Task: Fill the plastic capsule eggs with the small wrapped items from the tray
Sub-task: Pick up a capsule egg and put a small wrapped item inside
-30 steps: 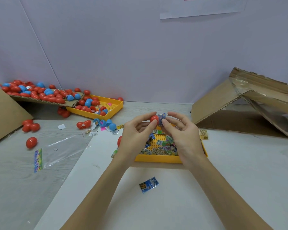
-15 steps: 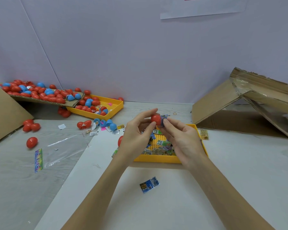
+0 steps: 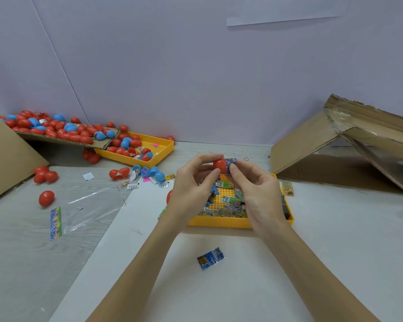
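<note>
Left hand (image 3: 191,189) pinches a red egg half (image 3: 219,166) between thumb and fingertips, open side turned toward the right hand, likely so it can take a packet. Right hand (image 3: 257,191) pinches a small blue wrapped packet (image 3: 231,163) and pushes it at the mouth of the egg; packet touches the rim, how far in I cannot tell. Both hands are held above the yellow tray (image 3: 219,223), probably so a dropped piece lands back in it. Tray holds a loose heap of packets (image 3: 228,202), so plenty left to fill. One stray blue packet (image 3: 211,258) lies on the white table (image 3: 335,240) nearer the person. Another red egg (image 3: 169,196) peeks out just left of the tray, behind the left wrist. Far left: second tray (image 3: 163,147) and cardboard flap (image 3: 63,139) piled with red and blue eggs, supply or done ones, cannot tell which.
</note>
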`<state>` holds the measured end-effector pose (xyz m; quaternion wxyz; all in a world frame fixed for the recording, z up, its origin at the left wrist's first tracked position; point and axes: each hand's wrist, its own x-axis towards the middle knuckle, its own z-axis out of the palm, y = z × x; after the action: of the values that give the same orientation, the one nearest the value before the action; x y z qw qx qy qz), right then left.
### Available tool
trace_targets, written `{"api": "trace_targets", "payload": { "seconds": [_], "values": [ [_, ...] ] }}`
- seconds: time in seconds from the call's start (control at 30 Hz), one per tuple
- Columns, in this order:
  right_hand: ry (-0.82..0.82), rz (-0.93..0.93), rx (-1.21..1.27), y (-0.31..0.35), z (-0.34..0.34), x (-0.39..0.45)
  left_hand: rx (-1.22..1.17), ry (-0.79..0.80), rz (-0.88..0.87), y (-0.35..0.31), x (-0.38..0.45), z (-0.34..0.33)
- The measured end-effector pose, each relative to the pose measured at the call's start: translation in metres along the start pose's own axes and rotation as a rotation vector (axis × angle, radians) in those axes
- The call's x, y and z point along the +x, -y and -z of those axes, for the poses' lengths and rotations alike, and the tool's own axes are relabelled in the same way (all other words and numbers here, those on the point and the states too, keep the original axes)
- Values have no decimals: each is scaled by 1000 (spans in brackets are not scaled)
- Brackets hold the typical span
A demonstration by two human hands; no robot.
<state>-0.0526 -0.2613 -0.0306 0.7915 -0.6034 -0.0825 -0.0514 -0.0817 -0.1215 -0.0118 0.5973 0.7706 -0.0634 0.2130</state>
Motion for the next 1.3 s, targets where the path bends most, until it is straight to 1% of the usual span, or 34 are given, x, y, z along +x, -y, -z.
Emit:
{"api": "trace_targets", "payload": {
  "seconds": [0.07,0.2,0.4,0.6,0.77,0.83,1.0,1.07,1.2,1.3],
  "values": [
    [-8,-30,69,0,-2,0,-6,-4,2,0,0,0],
    [-15,-142,315,2,-4,-1,-21,-6,-10,0,0,-1],
    [-9,-231,492,9,-4,1,-40,7,-36,-1,-1,-2],
    [15,-289,465,10,-1,2,-20,40,-58,1,-1,0],
    [-7,-204,269,8,1,1,7,67,-59,3,-1,-1],
    [-1,-180,235,9,1,0,2,63,-55,3,-1,0],
    [39,-184,262,9,-3,-1,-18,31,-56,3,-1,0],
    [81,-183,296,10,-5,-2,-22,17,-75,3,-1,0],
    [93,-180,251,11,-5,-1,-58,-10,-116,2,0,0],
    [104,-216,297,14,-2,1,-16,-13,-160,3,0,-2]
  ]
}}
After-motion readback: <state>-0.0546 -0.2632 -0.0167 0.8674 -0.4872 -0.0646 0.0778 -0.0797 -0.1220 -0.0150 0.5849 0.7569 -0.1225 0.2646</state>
